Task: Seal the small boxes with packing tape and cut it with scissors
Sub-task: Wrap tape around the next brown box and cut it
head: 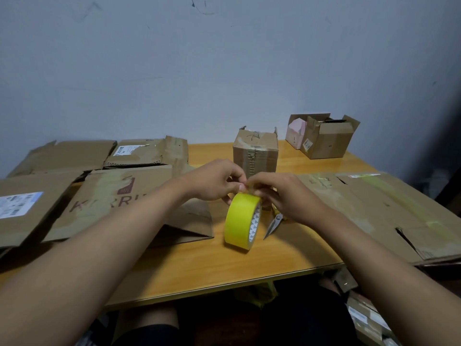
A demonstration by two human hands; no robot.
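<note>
Nearest to you, at the bottom of the frame, the front edge of the orange-brown wooden table runs across, with dark floor and scraps of cardboard below it. Just above centre, your left hand and right hand meet over the yellow tape roll, which stands on edge on the bare wood; both hands have their fingers curled and pinch at the top of the roll (whether a loose end is lifted, you cannot tell). The scissors lie on the table just right of the roll, partly under your right wrist. Flattened cardboard sheets cover the left of the surface, and another large sheet covers the right. Behind your hands, at centre, a small box stands upright, its top flaps raised. Farther back, upper right, an open box sits near the table's far edge. Beyond everything rises a pale grey-blue wall with faint scuffs.
</note>
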